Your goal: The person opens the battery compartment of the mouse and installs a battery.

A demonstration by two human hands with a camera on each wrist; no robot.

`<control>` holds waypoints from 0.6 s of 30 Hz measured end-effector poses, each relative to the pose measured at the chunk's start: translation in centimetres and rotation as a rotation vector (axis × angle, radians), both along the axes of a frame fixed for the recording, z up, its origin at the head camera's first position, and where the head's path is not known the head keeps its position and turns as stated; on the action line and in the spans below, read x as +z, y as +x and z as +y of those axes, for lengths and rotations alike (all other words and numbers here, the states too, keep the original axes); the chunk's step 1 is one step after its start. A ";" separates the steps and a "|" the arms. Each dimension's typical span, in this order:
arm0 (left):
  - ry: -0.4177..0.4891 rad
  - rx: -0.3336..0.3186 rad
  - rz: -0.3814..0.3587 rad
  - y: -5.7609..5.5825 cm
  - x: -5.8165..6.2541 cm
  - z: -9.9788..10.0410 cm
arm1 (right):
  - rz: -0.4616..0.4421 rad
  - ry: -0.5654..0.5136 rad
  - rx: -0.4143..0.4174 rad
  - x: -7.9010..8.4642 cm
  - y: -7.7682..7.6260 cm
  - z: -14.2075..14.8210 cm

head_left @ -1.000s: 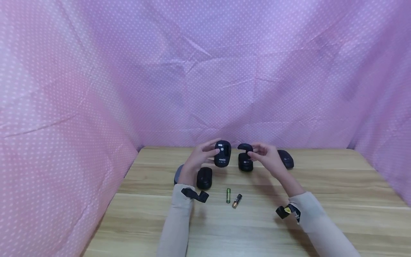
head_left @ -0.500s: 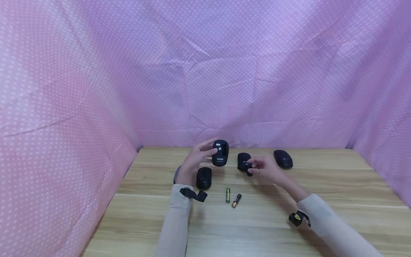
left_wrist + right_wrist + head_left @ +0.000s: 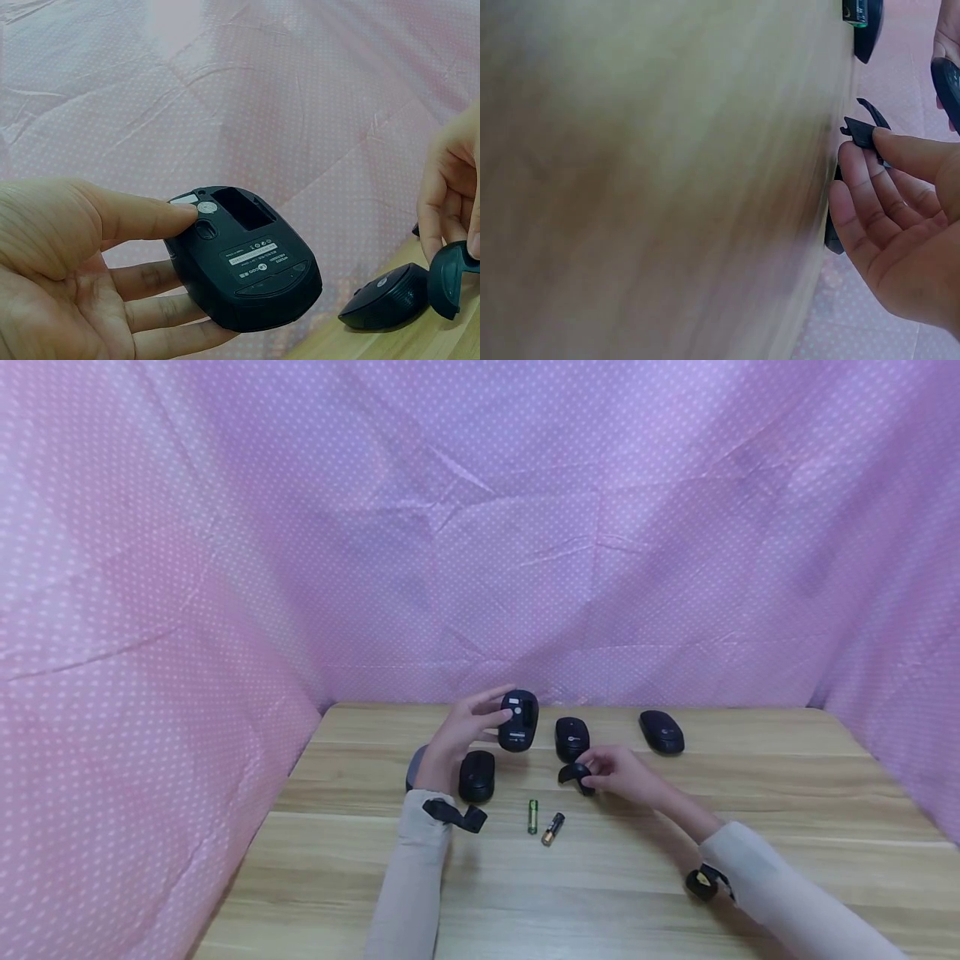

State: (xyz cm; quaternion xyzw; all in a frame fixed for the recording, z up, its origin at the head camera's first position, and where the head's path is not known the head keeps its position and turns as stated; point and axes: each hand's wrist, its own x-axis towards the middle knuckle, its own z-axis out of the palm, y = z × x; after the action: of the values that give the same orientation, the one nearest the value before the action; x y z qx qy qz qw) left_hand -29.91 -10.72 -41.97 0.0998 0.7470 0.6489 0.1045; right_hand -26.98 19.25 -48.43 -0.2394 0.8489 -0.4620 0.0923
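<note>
My left hand [image 3: 467, 731] holds a black computer mouse [image 3: 244, 262] up off the table, underside facing me. Its battery slot [image 3: 244, 208] is uncovered, and the thumb presses beside a round pale sticker. Between thumb and fingers my right hand [image 3: 618, 774] pinches a small curved black battery cover [image 3: 576, 775], low over the table; a flat tab of it shows in the right wrist view. Just behind the cover sits another black mouse [image 3: 572, 737]. In front of both hands lie a green battery [image 3: 533, 817] and a black and copper battery [image 3: 552, 829].
A black mouse [image 3: 477, 776] rests near my left wrist, and a greyish mouse [image 3: 413, 770] is partly hidden behind that wrist. Another dark mouse [image 3: 662, 732] lies at the back right. Pink dotted cloth [image 3: 480, 568] hangs behind the wooden table [image 3: 337, 860].
My right hand has brought the battery cover down and toward me, from above the middle mouse to in front of it. The left hand and its mouse have hardly moved.
</note>
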 end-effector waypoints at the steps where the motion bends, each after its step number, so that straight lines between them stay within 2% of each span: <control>1: 0.000 -0.001 0.000 0.0 0.0 0.0 | 0.003 0.012 0.001 0.0 0.0 0.0; 18: 0.011 -0.027 -0.008 0.0 0.0 -0.2 | 0.086 0.156 -0.025 0.3 0.5 -0.4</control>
State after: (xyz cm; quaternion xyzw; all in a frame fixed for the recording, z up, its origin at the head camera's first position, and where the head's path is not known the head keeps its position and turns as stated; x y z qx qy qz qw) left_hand -29.88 -10.92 -41.96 0.1079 0.7415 0.6521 0.1157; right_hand -26.49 18.87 -48.13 -0.2404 0.8885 -0.3849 0.0683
